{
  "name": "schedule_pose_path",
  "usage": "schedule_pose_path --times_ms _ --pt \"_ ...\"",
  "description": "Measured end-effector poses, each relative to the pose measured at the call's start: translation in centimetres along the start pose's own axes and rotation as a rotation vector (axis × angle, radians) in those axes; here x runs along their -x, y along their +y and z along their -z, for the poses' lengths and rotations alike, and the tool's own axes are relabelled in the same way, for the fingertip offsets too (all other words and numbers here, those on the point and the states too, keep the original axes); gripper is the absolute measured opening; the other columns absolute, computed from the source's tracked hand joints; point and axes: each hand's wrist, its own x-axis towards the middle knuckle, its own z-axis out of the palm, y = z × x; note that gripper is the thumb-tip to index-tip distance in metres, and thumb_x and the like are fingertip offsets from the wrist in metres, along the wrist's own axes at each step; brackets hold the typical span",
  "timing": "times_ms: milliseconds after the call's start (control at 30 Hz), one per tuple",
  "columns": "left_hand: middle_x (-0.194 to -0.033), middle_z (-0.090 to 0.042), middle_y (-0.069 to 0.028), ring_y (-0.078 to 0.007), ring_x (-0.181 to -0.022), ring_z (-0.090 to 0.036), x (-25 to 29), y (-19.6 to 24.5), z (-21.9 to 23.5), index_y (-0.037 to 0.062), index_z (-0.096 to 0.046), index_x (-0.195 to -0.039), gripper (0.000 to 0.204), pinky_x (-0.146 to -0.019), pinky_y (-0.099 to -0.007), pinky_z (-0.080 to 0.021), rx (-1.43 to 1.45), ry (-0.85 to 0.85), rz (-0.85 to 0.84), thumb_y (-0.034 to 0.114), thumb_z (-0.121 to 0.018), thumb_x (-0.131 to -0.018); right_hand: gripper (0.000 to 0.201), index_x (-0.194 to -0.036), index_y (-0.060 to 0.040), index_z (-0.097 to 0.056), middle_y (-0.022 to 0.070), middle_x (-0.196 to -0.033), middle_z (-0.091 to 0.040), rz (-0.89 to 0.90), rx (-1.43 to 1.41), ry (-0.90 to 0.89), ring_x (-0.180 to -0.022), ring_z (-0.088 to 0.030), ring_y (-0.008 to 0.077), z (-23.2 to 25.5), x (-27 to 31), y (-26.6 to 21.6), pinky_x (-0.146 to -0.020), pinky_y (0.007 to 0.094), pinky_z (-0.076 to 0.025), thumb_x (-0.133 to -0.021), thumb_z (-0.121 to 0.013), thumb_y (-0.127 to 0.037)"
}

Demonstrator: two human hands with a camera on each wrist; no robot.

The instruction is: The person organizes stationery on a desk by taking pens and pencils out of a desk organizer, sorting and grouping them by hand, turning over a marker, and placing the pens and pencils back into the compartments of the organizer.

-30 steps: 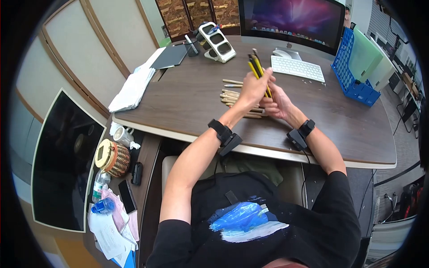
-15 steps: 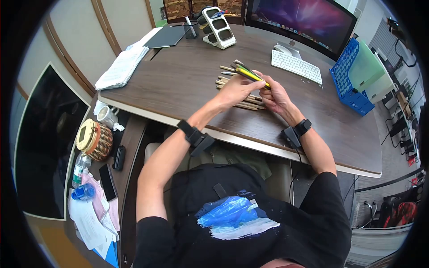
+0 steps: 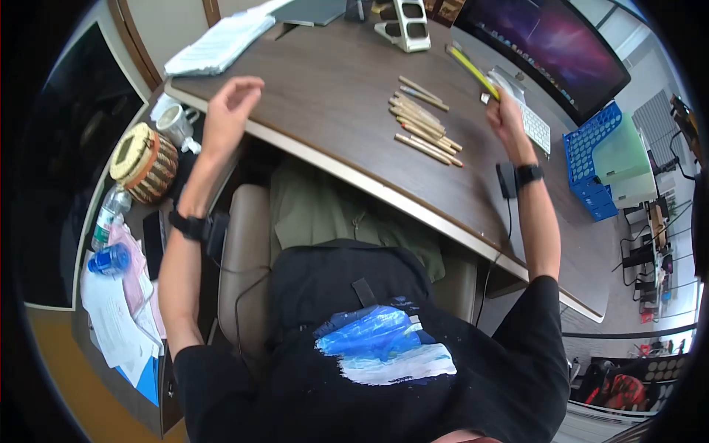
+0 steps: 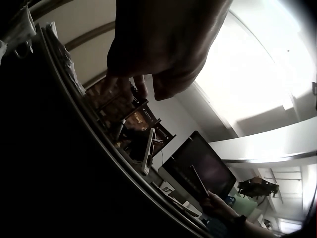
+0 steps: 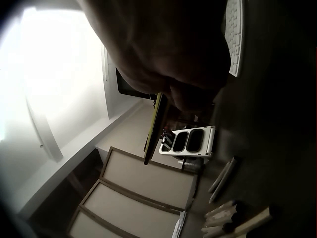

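My right hand (image 3: pixel 507 118) grips a bundle of yellow and black pencils (image 3: pixel 473 71) near one end, raised in front of the monitor and keyboard. In the right wrist view the pencils (image 5: pixel 154 130) extend out past the hand (image 5: pixel 171 64). My left hand (image 3: pixel 230 117) is raised over the desk's left front edge, fingers loosely bent, holding nothing. Several plain wooden pencils (image 3: pixel 419 118) lie in a loose group on the desk between the two hands, most of them side by side.
A white holder (image 3: pixel 412 29) stands at the back, near the monitor (image 3: pixel 546 44). Papers (image 3: pixel 221 44) lie at the desk's left. A blue basket (image 3: pixel 591 162) is at the right. The side surface bears a woven basket (image 3: pixel 145 164), mug (image 3: pixel 176 124) and bottles.
The hands have come apart. My left hand has released the bundle and moved left; my right hand has carried the yellow and black pencils to the right. The head view has shifted.
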Motion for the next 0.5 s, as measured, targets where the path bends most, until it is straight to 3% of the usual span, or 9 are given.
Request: schedule_pose_path --times_ms 133,167,200,267,333,367,400,467,500 --pt "-0.135 -0.073 -0.0066 -0.0165 -0.129 -0.067 -5.0 0.2 -2.5 0.0062 -0.071 -0.134 0.031 -0.116 -0.0416 -0.049 0.023 -0.035 0.188 0.025 -0.064 -0.111 0.042 -0.116 0.0104 -0.075 -0.0063 -0.066 -0.039 0.181 0.148 -0.050 -0.050 -0.033 0.0079 -1.4 -6.9 -2.0 -0.046 0.0301 -0.026 -0.110 -0.057 -0.027" --pt "-0.135 -0.073 -0.0066 -0.0165 -0.129 -0.067 -6.5 -0.5 -3.5 0.0062 -0.071 -0.134 0.031 -0.116 -0.0416 -0.049 0.022 -0.054 0.213 0.025 -0.064 -0.111 0.043 -0.112 0.0143 -0.074 -0.0052 -0.067 -0.040 0.101 0.003 -0.060 -0.051 -0.034 0.0081 -1.9 -8.9 -2.7 -0.047 0.0290 -0.026 -0.110 -0.057 -0.025" --pt "-0.137 -0.071 -0.0076 -0.0185 -0.130 -0.066 -8.2 -1.2 -4.2 0.0063 -0.069 -0.137 0.033 -0.116 -0.0448 -0.049 0.144 -0.072 0.231 0.026 -0.062 -0.111 0.047 -0.129 0.0151 -0.065 -0.0077 -0.069 -0.028 0.063 0.020 0.000 -0.054 -0.024 0.0051 -4.0 -8.8 -3.8 -0.046 0.0254 -0.023 -0.116 -0.048 -0.026" --pt "-0.139 -0.070 -0.0085 -0.0205 -0.131 -0.066 -9.8 -1.2 -5.9 0.0065 -0.066 -0.141 0.036 -0.117 -0.0480 -0.049 0.267 -0.089 0.256 0.027 -0.061 -0.112 0.032 -0.093 -0.0010 -0.061 -0.0012 -0.069 -0.050 0.113 0.025 -0.119 -0.053 -0.044 0.0117 -0.4 -16.3 -2.5 -0.048 0.0302 -0.037 -0.114 -0.053 -0.023" --pt "-0.114 -0.071 -0.0038 -0.0203 -0.110 -0.069 -11.4 0.0 -8.6 0.0087 -0.066 -0.124 0.021 -0.102 -0.0452 -0.055 0.431 -0.049 0.438 0.022 -0.064 -0.108 0.033 -0.090 -0.0008 -0.061 0.0000 -0.066 -0.050 0.099 0.039 -0.104 -0.051 -0.043 0.0127 -1.5 -17.0 -2.7 -0.046 0.0319 -0.035 -0.113 -0.053 -0.023" --pt "-0.114 -0.071 -0.0038 -0.0203 -0.110 -0.069 -11.9 0.0 -9.4 0.0087 -0.066 -0.124 0.021 -0.102 -0.0452 -0.055 0.432 -0.050 0.437 0.022 -0.064 -0.108 0.035 -0.087 -0.0007 -0.060 0.0012 -0.064 -0.050 0.093 0.052 -0.092 -0.049 -0.043 0.0136 -2.6 -17.4 -3.1 -0.044 0.0337 -0.033 -0.113 -0.053 -0.022" --pt "-0.123 -0.070 -0.0056 -0.0216 -0.118 -0.067 -12.3 -0.4 -10.1 0.0081 -0.065 -0.130 0.026 -0.107 -0.0475 -0.053 0.447 -0.109 0.429 0.023 -0.064 -0.108 0.047 -0.127 0.0155 -0.067 -0.0079 -0.070 -0.028 0.039 0.048 -0.034 -0.056 -0.025 0.0048 -5.7 -14.7 -4.7 -0.049 0.0254 -0.025 -0.116 -0.049 -0.027" --pt "-0.141 -0.067 -0.0091 -0.0242 -0.135 -0.063 -13.3 -0.7 -11.3 0.0069 -0.062 -0.143 0.038 -0.117 -0.0522 -0.049 0.474 -0.227 0.408 0.026 -0.064 -0.110 0.046 -0.125 0.0155 -0.068 -0.0079 -0.070 -0.029 0.042 0.111 -0.034 -0.057 -0.026 0.0045 -7.0 -14.7 -5.3 -0.051 0.0252 -0.025 -0.116 -0.050 -0.026" --pt "-0.140 -0.068 -0.0091 -0.0251 -0.134 -0.063 -13.7 -0.6 -11.8 0.0072 -0.062 -0.142 0.038 -0.117 -0.0528 -0.048 0.478 -0.246 0.413 0.025 -0.066 -0.109 0.046 -0.123 0.0160 -0.069 -0.0079 -0.070 -0.030 0.053 0.152 -0.017 -0.057 -0.026 0.0049 -7.7 -15.3 -5.4 -0.051 0.0254 -0.025 -0.115 -0.051 -0.026"
